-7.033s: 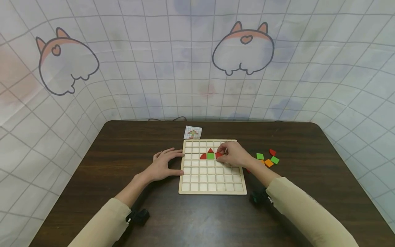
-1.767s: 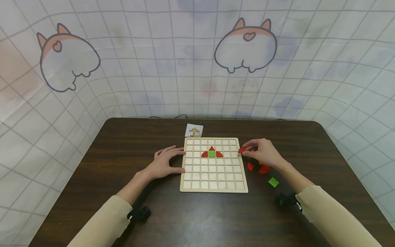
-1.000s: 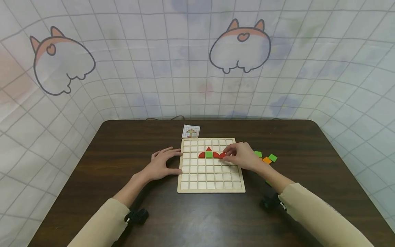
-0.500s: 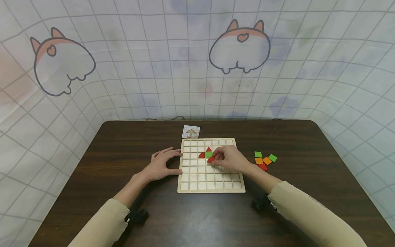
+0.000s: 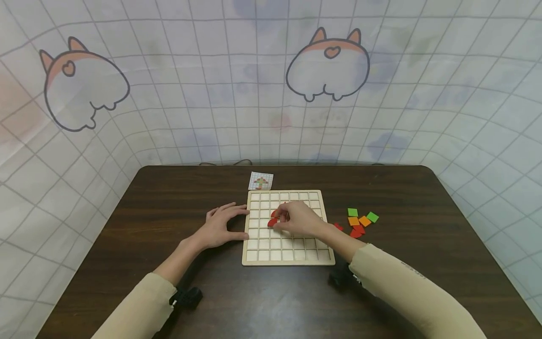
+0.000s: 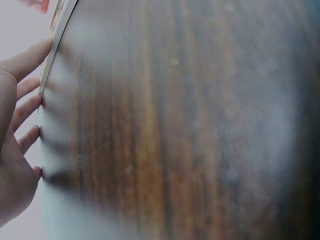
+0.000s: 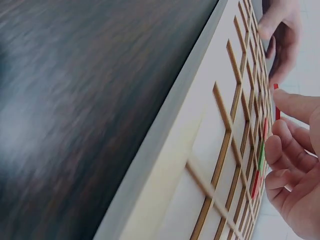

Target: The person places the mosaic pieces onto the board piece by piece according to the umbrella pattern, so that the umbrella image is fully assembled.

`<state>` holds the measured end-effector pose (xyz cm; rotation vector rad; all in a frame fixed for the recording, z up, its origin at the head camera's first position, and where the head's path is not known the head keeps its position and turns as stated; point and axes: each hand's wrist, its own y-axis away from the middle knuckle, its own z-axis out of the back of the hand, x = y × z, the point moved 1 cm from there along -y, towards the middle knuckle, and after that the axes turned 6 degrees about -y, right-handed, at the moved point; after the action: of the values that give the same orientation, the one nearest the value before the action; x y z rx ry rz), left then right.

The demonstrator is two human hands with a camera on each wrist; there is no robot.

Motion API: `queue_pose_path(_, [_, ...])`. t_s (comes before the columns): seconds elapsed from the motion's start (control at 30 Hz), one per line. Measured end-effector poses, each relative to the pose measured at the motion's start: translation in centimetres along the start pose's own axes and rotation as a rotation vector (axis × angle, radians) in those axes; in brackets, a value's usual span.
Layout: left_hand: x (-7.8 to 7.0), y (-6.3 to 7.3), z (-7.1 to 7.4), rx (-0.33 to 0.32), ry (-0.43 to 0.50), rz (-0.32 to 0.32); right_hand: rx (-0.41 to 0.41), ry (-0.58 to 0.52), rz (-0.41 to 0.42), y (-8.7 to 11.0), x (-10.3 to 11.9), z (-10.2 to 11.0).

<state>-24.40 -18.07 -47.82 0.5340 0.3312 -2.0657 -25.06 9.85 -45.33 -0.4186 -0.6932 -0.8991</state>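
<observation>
My right hand [image 5: 299,220] reaches over the gridded wooden board [image 5: 289,262] and pinches a red quarter-circle tile [image 5: 272,222] between thumb and fingers, just left of the board's middle. Close behind it, another red tile [image 5: 274,214] lies on the board. The right hand hides the rest of the pattern in the head view; the right wrist view shows a green tile [image 7: 261,155] and a red tile [image 7: 255,183] lying on the grid. My left hand [image 5: 217,227] rests at the board's left edge, fingers and thumb extended and touching the rim.
A small printed pattern card [image 5: 260,181] lies behind the board. Right of the board are loose tiles: a green square [image 5: 352,212], another green square [image 5: 372,217], an orange square [image 5: 353,221], another orange one [image 5: 364,221] and several red pieces [image 5: 357,232].
The right hand has placed a red tile right of the green square, fetched another red one from beside the board and carried it leftward across the grid. The left hand stays in place.
</observation>
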Motion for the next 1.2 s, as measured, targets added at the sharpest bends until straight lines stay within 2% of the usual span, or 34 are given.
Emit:
queue_pose_path(0.37, [0.1, 0.1, -0.1, -0.008, 0.005, -0.005, 0.022, 0.038, -0.013, -1.3, 0.7, -1.4])
queue_pose_path(0.53, [0.1, 0.0, -0.1, -0.007, 0.006, -0.014, 0.016, 0.073, 0.01, -1.5, 0.7, -1.6])
queue_pose_path(0.8, [0.1, 0.2, -0.1, -0.007, 0.003, -0.012, 0.024, 0.055, 0.024, -1.8, 0.8, -1.7])
queue_pose_path(1.03, [0.2, 0.1, -0.1, -0.01, 0.009, -0.021, 0.03, 0.099, 0.041, -1.8, 0.8, -1.6])
queue_pose_path(1.2, [0.2, 0.0, -0.1, 0.002, 0.003, -0.004, 0.041, 0.106, 0.028, -1.6, 0.5, -1.1])
